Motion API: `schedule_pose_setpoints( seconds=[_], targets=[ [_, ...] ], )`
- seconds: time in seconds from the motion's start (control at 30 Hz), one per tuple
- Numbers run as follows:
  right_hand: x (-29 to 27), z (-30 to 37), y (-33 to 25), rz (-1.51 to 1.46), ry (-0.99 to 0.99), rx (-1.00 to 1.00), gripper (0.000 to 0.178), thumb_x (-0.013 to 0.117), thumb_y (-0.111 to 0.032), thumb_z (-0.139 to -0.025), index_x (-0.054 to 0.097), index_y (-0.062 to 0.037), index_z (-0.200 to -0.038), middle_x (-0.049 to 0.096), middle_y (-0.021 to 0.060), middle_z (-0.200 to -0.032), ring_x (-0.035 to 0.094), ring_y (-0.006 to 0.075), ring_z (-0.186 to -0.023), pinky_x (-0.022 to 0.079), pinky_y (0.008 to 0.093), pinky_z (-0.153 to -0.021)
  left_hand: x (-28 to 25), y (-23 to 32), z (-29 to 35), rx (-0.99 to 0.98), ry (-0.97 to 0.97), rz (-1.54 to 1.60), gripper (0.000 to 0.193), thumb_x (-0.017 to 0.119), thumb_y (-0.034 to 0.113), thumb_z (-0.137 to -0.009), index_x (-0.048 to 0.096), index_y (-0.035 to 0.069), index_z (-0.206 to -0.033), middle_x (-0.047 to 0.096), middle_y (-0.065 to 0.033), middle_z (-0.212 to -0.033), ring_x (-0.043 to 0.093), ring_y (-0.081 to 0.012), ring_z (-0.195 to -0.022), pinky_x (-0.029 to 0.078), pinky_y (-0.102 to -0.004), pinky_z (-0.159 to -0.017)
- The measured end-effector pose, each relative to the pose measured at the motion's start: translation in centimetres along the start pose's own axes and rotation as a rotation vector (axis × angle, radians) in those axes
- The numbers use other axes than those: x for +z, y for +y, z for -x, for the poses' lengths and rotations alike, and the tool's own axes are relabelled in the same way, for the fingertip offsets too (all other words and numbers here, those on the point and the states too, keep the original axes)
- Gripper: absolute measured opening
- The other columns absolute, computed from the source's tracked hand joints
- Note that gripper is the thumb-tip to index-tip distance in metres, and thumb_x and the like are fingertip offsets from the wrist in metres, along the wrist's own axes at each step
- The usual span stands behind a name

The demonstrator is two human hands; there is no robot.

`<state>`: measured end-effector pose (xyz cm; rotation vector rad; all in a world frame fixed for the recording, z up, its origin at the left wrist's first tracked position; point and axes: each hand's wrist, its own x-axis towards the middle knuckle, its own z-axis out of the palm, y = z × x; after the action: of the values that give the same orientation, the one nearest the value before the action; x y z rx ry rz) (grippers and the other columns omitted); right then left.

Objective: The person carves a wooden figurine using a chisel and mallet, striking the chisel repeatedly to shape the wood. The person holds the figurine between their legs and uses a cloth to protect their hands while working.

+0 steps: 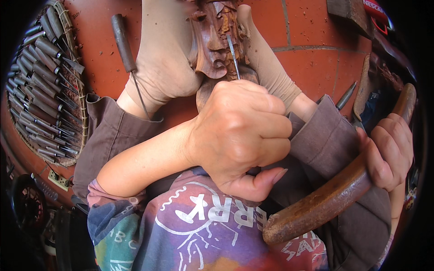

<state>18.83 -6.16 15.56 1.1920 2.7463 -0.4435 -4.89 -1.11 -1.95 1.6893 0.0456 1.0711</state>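
Note:
A dark reddish-brown wood carving (209,54) with curling relief is braced between my two socked feet. My left hand (244,131) is closed in a fist around a carving chisel (233,58). The chisel's thin steel blade points away from me, its tip on the carving; its handle is hidden inside the fist. At the right, my right hand (389,153) grips a curved brown wooden mallet (323,198). The mallet's thick rounded end lies low, near my shirt and apart from the chisel.
On the left, a woven basket (80,97) holds several dark-handled chisels. Another chisel (122,43) leans against my left ankle. A wooden block (350,17) sits at the far right on the red tiled floor (312,27), with a dark pen-shaped tool (346,95) nearer me. Wood chips are scattered about.

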Motion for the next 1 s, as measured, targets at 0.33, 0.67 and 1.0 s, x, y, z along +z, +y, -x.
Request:
schedule_pose_setpoints(
  seconds=[0.33,0.67,1.0],
  targets=[
    [-1.4,-0.6,-1.0,0.007,-0.071,0.034,0.045,0.078,0.013,-0.07,0.048,0.0035,-0.102,0.056,0.0165,-0.077,0.055,0.0298,-0.063,0.048,0.0429,-0.055,-0.6,-0.1,-0.5,-0.019,0.087,0.159,0.037,0.057,0.033,-0.078,0.051,0.006,-0.053,0.04,-0.0044,-0.052,0.034,-0.0188,-0.041,0.023,-0.0329,-0.038],
    [-1.7,0.0,-2.4,0.075,0.057,0.107,0.05,0.075,0.016,-0.073,0.041,0.0044,-0.108,0.056,0.0221,-0.082,0.052,0.0293,-0.062,0.043,0.0391,-0.049,-0.4,0.0,-0.7,-0.028,0.126,0.142,0.033,0.057,0.027,-0.076,0.049,0.004,-0.053,0.039,-0.0054,-0.052,0.035,-0.0207,-0.041,0.024,-0.0333,-0.038],
    [-1.3,-0.9,-1.4,0.126,0.097,-0.026,0.044,0.073,0.017,-0.074,0.045,0.0054,-0.106,0.055,0.0181,-0.078,0.052,0.0292,-0.061,0.045,0.042,-0.05,-0.4,0.3,-0.9,-0.067,0.106,0.105,0.028,0.058,0.023,-0.071,0.046,0.006,-0.053,0.038,-0.0048,-0.053,0.036,-0.0223,-0.043,0.026,-0.0344,-0.04]
  ],
)
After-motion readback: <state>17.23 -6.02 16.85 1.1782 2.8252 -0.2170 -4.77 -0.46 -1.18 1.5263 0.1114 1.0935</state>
